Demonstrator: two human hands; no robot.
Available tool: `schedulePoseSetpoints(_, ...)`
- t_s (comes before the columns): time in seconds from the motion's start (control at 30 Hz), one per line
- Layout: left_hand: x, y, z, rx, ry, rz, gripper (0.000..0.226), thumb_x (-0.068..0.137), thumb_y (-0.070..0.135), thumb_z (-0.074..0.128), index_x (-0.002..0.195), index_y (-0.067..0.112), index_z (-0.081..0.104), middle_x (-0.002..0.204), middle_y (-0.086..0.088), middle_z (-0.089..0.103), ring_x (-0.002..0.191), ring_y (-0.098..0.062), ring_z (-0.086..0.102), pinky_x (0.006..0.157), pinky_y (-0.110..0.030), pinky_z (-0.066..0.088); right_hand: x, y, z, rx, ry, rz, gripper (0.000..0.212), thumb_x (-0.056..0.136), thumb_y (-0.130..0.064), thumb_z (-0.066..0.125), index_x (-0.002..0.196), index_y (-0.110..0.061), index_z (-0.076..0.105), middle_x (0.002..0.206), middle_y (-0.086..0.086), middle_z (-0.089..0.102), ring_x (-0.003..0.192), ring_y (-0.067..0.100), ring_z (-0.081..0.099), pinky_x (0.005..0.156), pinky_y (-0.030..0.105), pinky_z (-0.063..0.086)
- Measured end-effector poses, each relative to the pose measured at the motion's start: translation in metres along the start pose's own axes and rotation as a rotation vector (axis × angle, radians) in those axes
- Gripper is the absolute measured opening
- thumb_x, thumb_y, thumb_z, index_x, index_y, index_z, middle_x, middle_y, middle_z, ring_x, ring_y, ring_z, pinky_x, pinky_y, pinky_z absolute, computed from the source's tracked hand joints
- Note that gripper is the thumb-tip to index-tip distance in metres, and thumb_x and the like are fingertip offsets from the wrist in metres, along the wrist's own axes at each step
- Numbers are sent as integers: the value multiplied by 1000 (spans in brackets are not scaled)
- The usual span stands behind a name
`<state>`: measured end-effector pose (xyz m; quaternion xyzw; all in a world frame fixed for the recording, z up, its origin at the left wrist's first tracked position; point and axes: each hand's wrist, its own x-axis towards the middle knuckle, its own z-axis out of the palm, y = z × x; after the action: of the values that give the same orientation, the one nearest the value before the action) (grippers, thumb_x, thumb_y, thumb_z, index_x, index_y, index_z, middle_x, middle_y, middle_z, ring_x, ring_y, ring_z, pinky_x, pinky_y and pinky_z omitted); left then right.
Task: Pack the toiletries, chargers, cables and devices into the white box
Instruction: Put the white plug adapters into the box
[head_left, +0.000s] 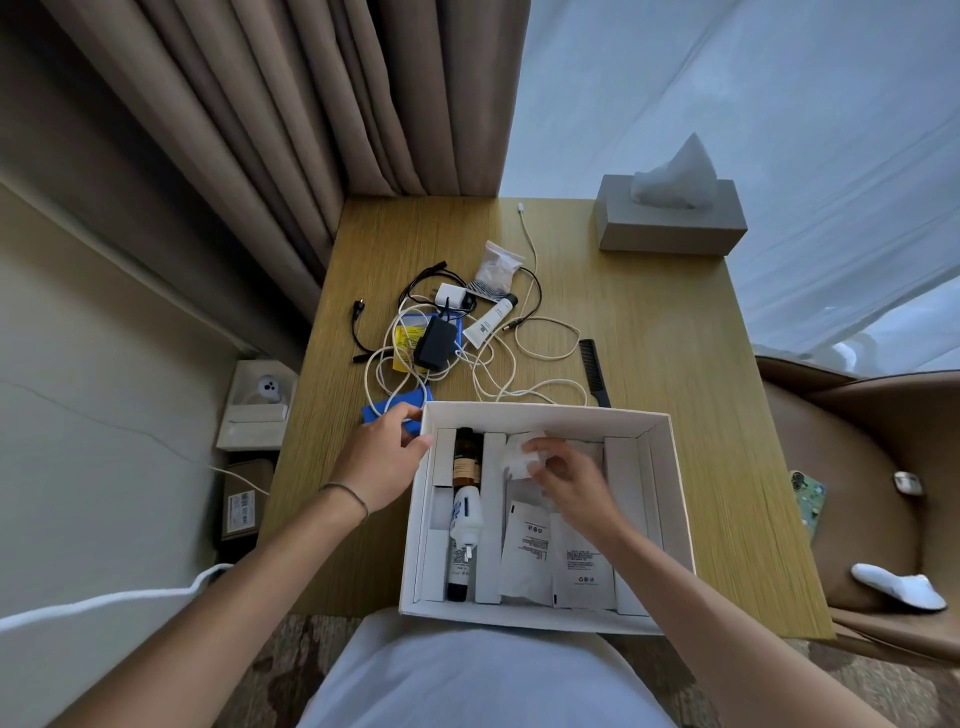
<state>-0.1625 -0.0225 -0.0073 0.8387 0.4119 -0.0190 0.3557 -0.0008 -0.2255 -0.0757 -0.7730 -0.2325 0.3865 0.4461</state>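
Placing a small white packet (522, 456) into the middle compartment of the white box (675, 499), the right hand (569, 475) pinches it with curled fingers. The left hand (387, 457) grips the box's far-left corner, steadying it. Recommended: lay the packet flat on the sachets (550, 551) (bottles already fill the left slot). Cables (498, 358) remain outside on the table (675, 338).

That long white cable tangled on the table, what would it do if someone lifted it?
The white cable would probably hang floppy, since it lies in loose loops. It may drag neighbours along: it winds around the black power adapter and the white tube. It looks thin, so likely light.
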Motion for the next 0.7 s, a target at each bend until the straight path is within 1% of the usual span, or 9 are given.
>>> schedulePoseSetpoints(0.1, -1, 0, 1, 7, 0, 6, 29, 99, 32, 55, 126, 24, 54, 81, 6, 64, 71, -15, 63, 57, -26, 49, 1, 1, 3, 2, 24, 43, 8, 100, -20, 58, 105, -26, 60, 91, 3, 63, 76, 19, 58, 65, 42, 50)
schedulePoseSetpoints(0.2, -2, 1, 2, 4, -1, 6, 27, 99, 30, 54, 126, 23, 54, 80, -1, 66, 73, -23, 65, 62, -38, 55, 8, 0, 6, -117, 38, 119, 17, 98, -17, 61, 105, -18, 45, 97, 6, 67, 82, 25, 68, 70, 48, 56)
schedulePoseSetpoints(0.23, -2, 1, 2, 8, 1, 5, 27, 99, 30, 54, 125, 24, 54, 80, -2, 66, 73, -24, 65, 64, -40, 56, 9, 1, 7, -137, 50, 141, 20, 96, -16, 63, 106, -16, 45, 94, 7, 68, 78, 25, 68, 68, 47, 57)
schedulePoseSetpoints(0.3, -3, 1, 3, 15, 5, 2, 26, 99, 30, 54, 125, 25, 53, 81, -1, 66, 73, -24, 65, 64, -41, 56, 12, 4, 7, -139, 94, 172, 21, 94, -14, 66, 107, -17, 49, 82, 7, 69, 61, 18, 67, 56, 38, 56)
schedulePoseSetpoints(0.37, -3, 1, 4, 8, 9, 4, 25, 100, 30, 53, 124, 25, 53, 80, 0, 65, 70, -23, 64, 59, -36, 54, 15, 5, 6, -140, 115, 201, 17, 93, -12, 67, 103, -18, 55, 76, 1, 67, 49, 10, 64, 48, 30, 56)
schedulePoseSetpoints(0.47, -3, 1, 5, -4, 16, 6, 26, 100, 28, 53, 125, 24, 54, 78, 3, 64, 64, -16, 61, 52, -25, 45, 21, 4, 6, -174, 98, 217, 12, 93, -11, 67, 94, -17, 57, 74, 1, 65, 55, 18, 67, 50, 36, 60)
schedulePoseSetpoints(0.57, -4, 1, 7, 1, 28, 3, 25, 100, 28, 52, 125, 23, 54, 75, 5, 62, 57, -10, 55, 49, -20, 40, 23, -1, 3, -266, 76, 215, 14, 92, -14, 69, 93, -19, 56, 76, 0, 67, 63, 20, 71, 54, 35, 59)
schedulePoseSetpoints(0.63, -3, 2, 7, -1, 23, 0, 24, 100, 28, 52, 124, 23, 54, 75, 5, 62, 55, -8, 53, 49, -18, 38, 23, -7, 0, -302, 49, 224, 12, 92, -14, 69, 94, -20, 59, 80, 0, 68, 70, 21, 72, 62, 36, 61)
schedulePoseSetpoints(0.7, -2, 1, 5, -7, 5, -6, 24, 100, 29, 52, 123, 24, 55, 77, 4, 63, 58, -11, 55, 50, -21, 40, 22, -17, -5, -420, -13, 213, 6, 92, -13, 65, 91, -18, 64, 85, 3, 71, 78, 23, 71, 71, 39, 62)
